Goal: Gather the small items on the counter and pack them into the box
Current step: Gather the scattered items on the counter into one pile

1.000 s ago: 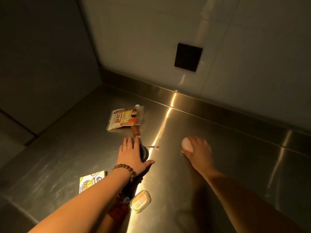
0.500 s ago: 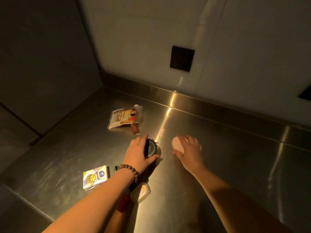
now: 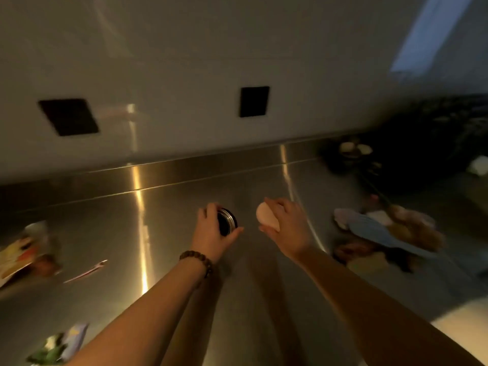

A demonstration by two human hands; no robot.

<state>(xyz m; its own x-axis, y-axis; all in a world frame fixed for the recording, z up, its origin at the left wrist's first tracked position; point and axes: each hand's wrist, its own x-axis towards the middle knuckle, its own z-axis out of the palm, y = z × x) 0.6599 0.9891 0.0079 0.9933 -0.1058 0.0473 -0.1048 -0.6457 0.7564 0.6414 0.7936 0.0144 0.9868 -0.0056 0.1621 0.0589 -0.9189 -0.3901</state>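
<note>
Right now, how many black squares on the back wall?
2. One black square sits on the wall at the left, the other black square near the middle, above the hands. The dark, blurred right side could hide more.

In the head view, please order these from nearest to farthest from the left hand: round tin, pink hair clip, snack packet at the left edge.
1. round tin: held in the left hand.
2. pink hair clip: on the counter, to its left.
3. snack packet: blurred, at the far left edge.
</note>
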